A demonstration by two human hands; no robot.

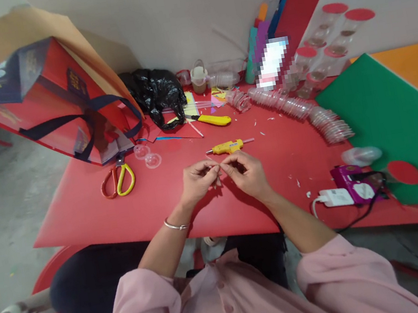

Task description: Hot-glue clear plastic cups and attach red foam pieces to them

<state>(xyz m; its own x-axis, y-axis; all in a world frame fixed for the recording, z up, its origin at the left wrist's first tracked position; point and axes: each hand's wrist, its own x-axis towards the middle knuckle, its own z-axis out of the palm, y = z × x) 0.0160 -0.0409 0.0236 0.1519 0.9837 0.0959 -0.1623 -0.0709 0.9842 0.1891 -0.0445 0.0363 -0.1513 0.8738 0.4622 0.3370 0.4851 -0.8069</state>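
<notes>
The left hand (198, 180) and right hand (247, 173) mostly hide a small piece (218, 181) (too tiny to identify); far right, a screen (272, 64) is blurred, an orange board (414, 66) cut off.

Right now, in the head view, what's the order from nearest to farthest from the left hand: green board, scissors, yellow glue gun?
1. Yellow glue gun, just beyond the left hand, slightly right.
2. Scissors, left of the hand.
3. Green board, far right.

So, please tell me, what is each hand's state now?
Left hand: closed in a pinch; anything held is too small to tell.
Right hand: also pinched; whether it holds anything cannot be told.
</notes>
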